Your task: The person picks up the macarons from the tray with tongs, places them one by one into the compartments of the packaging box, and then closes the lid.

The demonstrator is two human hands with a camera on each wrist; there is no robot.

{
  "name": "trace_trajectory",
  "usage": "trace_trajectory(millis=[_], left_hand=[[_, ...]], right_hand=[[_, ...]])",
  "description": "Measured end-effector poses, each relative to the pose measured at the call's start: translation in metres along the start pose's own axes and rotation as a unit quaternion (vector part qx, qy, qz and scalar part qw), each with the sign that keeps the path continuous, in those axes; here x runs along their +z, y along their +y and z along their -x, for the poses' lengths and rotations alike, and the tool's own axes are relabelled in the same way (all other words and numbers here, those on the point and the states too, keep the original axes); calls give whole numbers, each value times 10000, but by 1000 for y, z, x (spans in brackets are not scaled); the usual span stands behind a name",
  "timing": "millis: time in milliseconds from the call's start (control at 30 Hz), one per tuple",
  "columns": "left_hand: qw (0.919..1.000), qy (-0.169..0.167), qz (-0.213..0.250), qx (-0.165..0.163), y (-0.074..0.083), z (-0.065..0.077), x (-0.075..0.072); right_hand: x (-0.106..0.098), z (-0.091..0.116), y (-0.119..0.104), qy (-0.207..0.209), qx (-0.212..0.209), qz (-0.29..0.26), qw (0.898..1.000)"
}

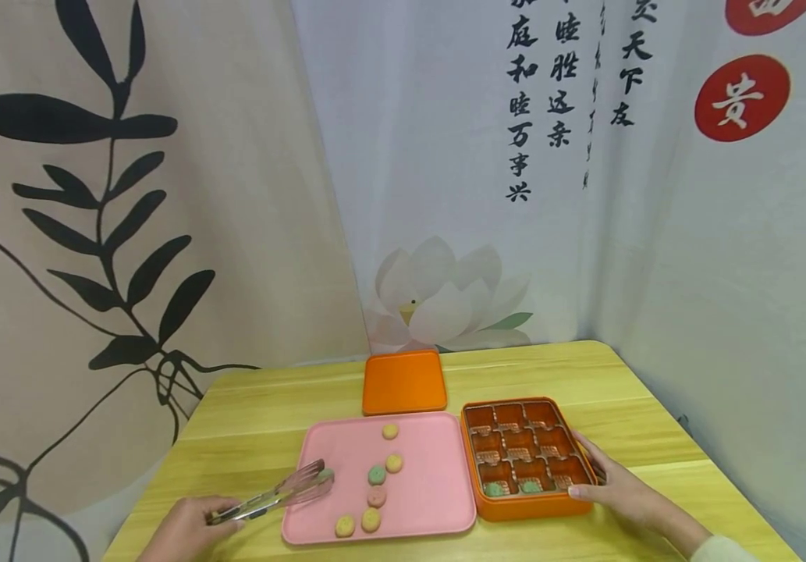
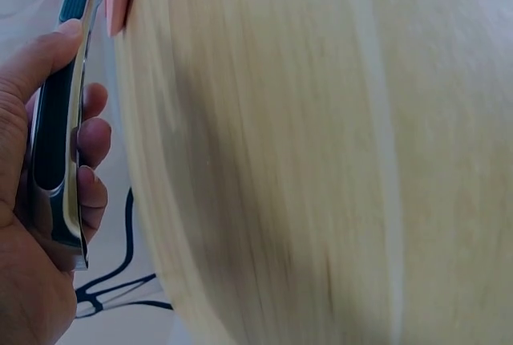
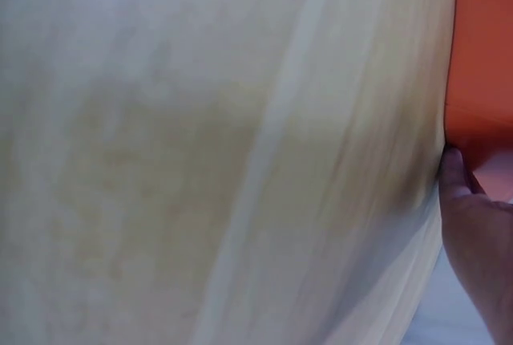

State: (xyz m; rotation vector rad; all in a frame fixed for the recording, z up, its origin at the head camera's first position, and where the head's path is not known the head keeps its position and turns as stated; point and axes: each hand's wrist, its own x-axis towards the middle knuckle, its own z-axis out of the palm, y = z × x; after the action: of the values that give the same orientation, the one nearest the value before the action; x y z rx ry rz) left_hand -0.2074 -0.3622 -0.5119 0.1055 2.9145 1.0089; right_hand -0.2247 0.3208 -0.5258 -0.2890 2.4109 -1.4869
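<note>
My left hand (image 1: 192, 524) grips a pair of metal tongs (image 1: 262, 503), its thumb on the dark handle inlay in the left wrist view. The tong tips are around a pale green cookie (image 1: 326, 474) at the left of a pink tray (image 1: 438, 468). Yellow cookies (image 1: 371, 520), a green one (image 1: 377, 474) and a pink one (image 1: 377, 496) lie on the tray. My right hand (image 1: 620, 488) holds the near right corner of an orange box (image 1: 515, 509), thumb at the front and fingers along the side. Two green cookies (image 1: 531, 485) sit in the box's front row of compartments.
An orange lid (image 1: 405, 382) lies flat behind the tray. Everything stands on a wooden table (image 1: 255, 406). A printed curtain (image 1: 445, 195) hangs behind and beside the table. The box stands close against the tray's right edge.
</note>
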Motion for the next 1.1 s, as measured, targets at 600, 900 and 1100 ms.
trace_trajectory(millis=[600,900,1100], left_hand=[[9983,123,-103,566,25,-15,-2],[9917,-38,3,1283,68,-47,7],[9846,-258,191,1718,98,-72,26]], right_hand=[[0,0,1,0,-29,10,10000],[-1,2,1,41,122,10,9999],[0,1,2,79,33,1,10000]])
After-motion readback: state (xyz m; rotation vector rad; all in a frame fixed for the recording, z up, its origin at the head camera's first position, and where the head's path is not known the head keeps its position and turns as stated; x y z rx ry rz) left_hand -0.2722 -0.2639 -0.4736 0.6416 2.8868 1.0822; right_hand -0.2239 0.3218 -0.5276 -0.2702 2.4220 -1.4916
